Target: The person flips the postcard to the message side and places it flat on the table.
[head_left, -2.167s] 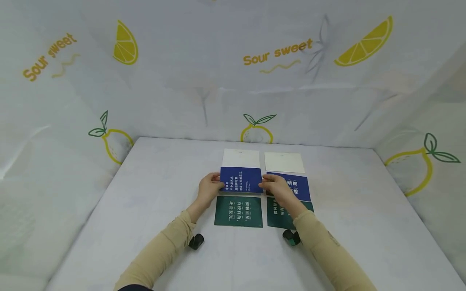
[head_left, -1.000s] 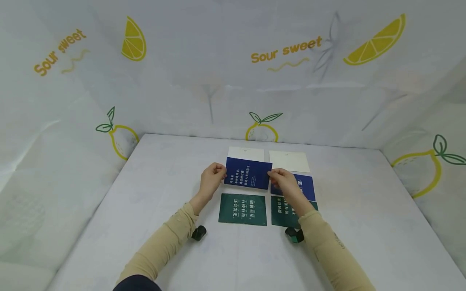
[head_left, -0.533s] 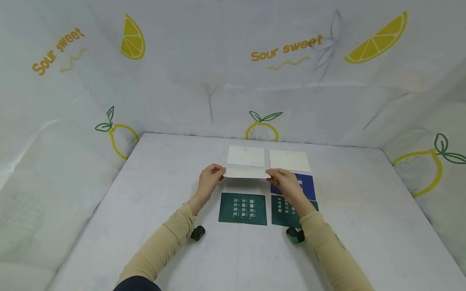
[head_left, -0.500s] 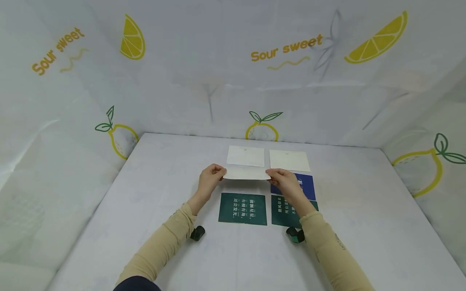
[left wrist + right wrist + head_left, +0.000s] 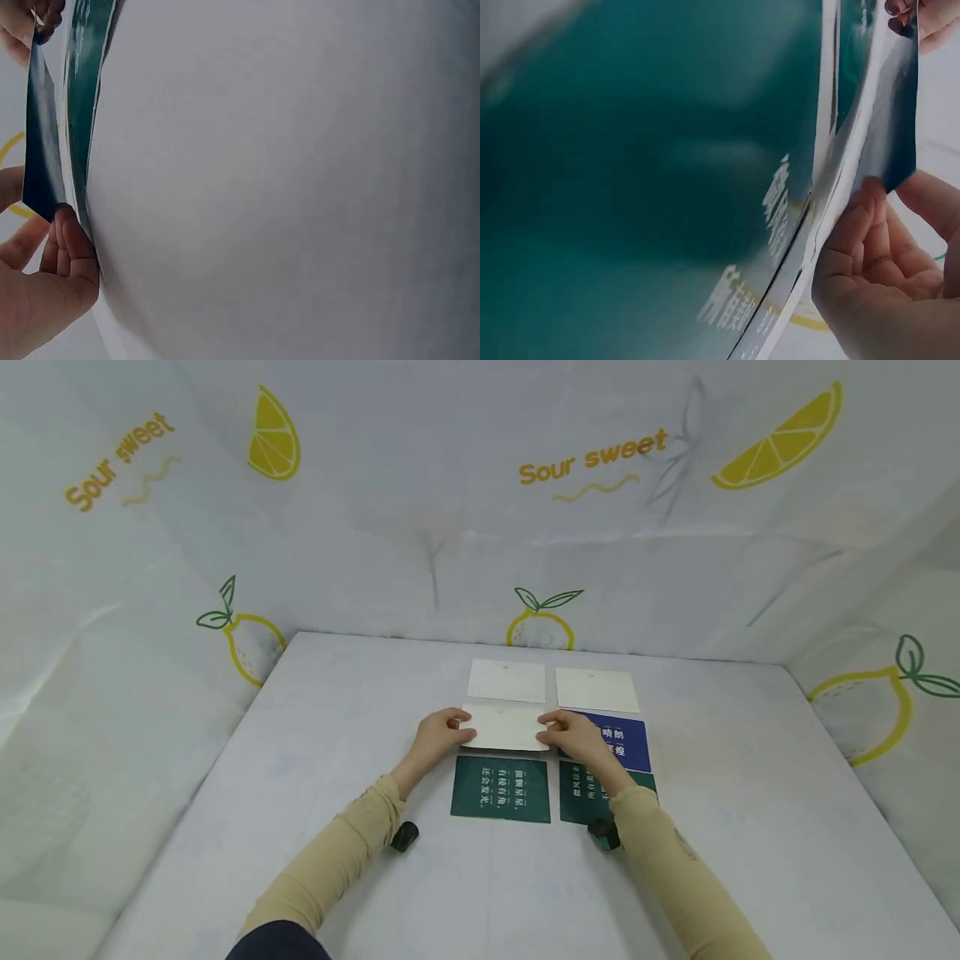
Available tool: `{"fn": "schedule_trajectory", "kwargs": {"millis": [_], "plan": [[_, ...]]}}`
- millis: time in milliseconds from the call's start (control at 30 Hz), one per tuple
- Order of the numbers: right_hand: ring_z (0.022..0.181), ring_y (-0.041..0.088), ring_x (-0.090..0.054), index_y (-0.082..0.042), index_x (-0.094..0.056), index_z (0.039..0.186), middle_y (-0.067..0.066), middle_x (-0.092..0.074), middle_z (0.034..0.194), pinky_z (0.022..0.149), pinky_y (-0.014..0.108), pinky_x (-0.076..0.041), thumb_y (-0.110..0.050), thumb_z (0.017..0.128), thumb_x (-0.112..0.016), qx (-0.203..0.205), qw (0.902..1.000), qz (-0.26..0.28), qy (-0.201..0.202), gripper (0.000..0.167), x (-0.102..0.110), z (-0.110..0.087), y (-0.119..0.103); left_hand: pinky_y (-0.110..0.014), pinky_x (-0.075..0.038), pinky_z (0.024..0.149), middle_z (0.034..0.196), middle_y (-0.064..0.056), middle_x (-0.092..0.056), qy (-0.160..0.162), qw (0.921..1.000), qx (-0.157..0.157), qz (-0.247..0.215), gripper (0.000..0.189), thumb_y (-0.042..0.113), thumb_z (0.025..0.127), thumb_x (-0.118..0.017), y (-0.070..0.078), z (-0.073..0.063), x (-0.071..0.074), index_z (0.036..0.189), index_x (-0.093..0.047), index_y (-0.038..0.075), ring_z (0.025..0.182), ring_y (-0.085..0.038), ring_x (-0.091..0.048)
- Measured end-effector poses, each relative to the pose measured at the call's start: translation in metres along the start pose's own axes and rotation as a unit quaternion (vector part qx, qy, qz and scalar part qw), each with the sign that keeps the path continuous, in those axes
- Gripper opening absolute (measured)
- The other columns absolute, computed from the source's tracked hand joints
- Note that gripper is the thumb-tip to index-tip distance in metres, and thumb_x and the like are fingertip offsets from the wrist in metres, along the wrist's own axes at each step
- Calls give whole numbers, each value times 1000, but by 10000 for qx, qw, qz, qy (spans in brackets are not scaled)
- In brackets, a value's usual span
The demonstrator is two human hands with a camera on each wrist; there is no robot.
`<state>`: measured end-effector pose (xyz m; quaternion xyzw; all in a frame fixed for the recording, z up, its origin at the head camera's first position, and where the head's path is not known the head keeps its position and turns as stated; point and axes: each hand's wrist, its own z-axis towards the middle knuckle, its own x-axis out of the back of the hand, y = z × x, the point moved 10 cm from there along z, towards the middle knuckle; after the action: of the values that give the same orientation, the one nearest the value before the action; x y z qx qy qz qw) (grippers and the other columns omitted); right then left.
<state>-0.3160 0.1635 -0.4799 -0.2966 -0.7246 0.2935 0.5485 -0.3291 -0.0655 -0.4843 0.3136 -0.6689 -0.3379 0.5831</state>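
A postcard, white back up, is pinched at its left edge by my left hand and at its right edge by my right hand. Its blue face is underneath, seen in the left wrist view as a dark blue card tilted above the table. A green card with white writing lies just nearer than it. Beyond it is a white-backed card. My right hand and wrist partly cover a blue card and another green card.
A second white-backed card lies at the back right of the two-column layout. The white-covered table meets a lemon-printed cloth wall behind. A small black object shows beside each sleeve.
The blue postcard was lifted, then turned over between both hands, so its white back now faces up. Both hands have since lowered it toward the table, between the white-backed and green cards.
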Motion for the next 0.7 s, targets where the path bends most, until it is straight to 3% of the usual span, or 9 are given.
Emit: {"fn": "schedule_trajectory", "kwargs": {"millis": [267,433,567,700], "plan": [[71,16,-56,-5,-60,121,12,-65,94,60,25,-45,-21,86,-64,152,9975,-644,-232,39,-4,4,-4,-30,-46,72,100,-12,-66,-371,9982,-59,474,38,24,80,-71,4,5,-7,112,-67,6,84,-19,-54],[72,18,-58,-4,-61,119,15,-66,96,61,27,-46,-19,85,-65,98,9961,-869,-137,38,-5,6,-7,-32,-49,76,107,-13,-67,-437,9962,-105,746,41,22,79,-72,8,8,-10,115,-65,5,87,-21,-57],[76,19,-58,-5,-59,121,17,-66,104,63,29,-47,-18,86,-64,22,9917,-1281,-79,37,-9,6,-10,-40,-49,91,120,-15,-64,-502,9934,-236,1003,43,21,79,-71,13,7,-13,118,-63,3,105,-27,-61],[71,19,-56,-4,-57,122,16,-66,99,59,27,-44,-15,87,-62,25,9855,-1694,-133,37,-17,4,-17,-43,-42,102,127,-15,-59,-562,9894,-291,1309,44,20,82,-69,17,5,-16,121,-61,2,123,-31,-53]]}}
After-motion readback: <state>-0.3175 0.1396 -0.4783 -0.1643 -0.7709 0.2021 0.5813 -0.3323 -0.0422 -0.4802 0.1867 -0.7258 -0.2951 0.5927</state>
